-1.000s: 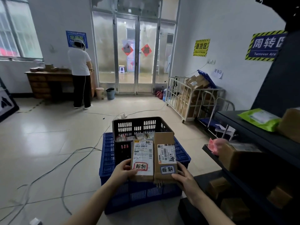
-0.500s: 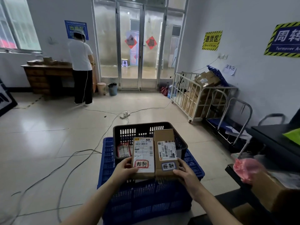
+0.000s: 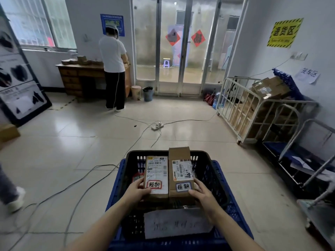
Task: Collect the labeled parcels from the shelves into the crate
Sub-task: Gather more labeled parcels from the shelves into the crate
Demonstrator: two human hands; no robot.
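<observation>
Left hand fingers grip left parcel, right hand right parcel; both now lower over black crate.

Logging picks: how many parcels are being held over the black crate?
2: red-stickered parcel in the left hand, blue-stickered parcel in the right hand; more may lie hidden below.

Arms forward, left hand and right hand level, fingers curled.

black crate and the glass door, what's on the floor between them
A white power strip and loose cables, seen in the head view.
</observation>
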